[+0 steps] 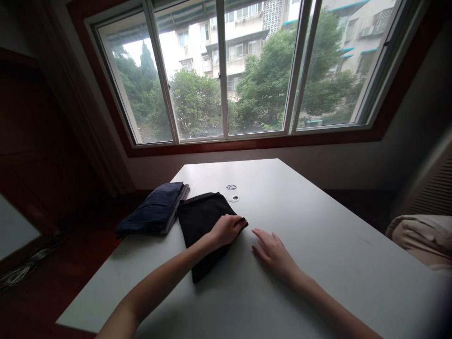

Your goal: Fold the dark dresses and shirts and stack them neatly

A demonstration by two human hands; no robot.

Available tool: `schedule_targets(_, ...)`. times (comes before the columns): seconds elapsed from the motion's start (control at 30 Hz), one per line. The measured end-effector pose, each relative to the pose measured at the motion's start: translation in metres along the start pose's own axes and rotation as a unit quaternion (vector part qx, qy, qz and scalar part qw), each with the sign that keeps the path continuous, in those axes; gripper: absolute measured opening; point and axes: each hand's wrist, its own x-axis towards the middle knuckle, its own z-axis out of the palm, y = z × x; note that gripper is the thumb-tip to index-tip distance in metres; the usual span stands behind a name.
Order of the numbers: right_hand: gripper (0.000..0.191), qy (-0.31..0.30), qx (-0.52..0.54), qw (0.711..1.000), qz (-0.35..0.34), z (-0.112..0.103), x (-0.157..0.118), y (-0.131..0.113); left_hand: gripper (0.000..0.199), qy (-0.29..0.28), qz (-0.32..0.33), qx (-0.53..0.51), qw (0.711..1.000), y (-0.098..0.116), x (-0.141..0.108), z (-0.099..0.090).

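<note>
A folded black garment (pixel 203 221) lies flat on the white table (pixel 300 249), partly over the table's left edge side. My left hand (pixel 228 230) rests on its right corner, palm down, with no visible grip on the cloth. My right hand (pixel 273 254) lies on the bare tabletop just right of the garment, fingers spread and touching nothing else. To the left, a folded navy garment (pixel 151 209) sits on a grey folded layer (pixel 175 212), close beside the black cloth.
Two round cable grommets (pixel 232 192) are set in the tabletop beyond the black garment. A large window (pixel 226 75) stands behind the table's far end. Beige fabric (pixel 423 235) bulges in at the right, and the table's left edge drops to a dark wooden floor (pixel 70 278).
</note>
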Motion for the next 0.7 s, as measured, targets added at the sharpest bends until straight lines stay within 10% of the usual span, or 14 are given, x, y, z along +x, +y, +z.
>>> schedule_targets(0.3,0.052,0.066,0.121,0.99,0.006,-0.013,0.0,0.011,0.025,-0.059,0.13,-0.041,0.989,0.041,-0.035,0.051)
schedule_targets(0.47,0.046,0.076,0.152,0.985,-0.012,-0.018,-0.001,0.01,0.075,-0.12,0.131,0.031,0.984,0.034,-0.071,0.041)
schedule_targets(0.7,0.034,0.126,0.168,0.976,0.05,-0.018,0.005,0.019,0.041,-0.088,0.061,-0.087,0.99,0.011,-0.109,-0.003)
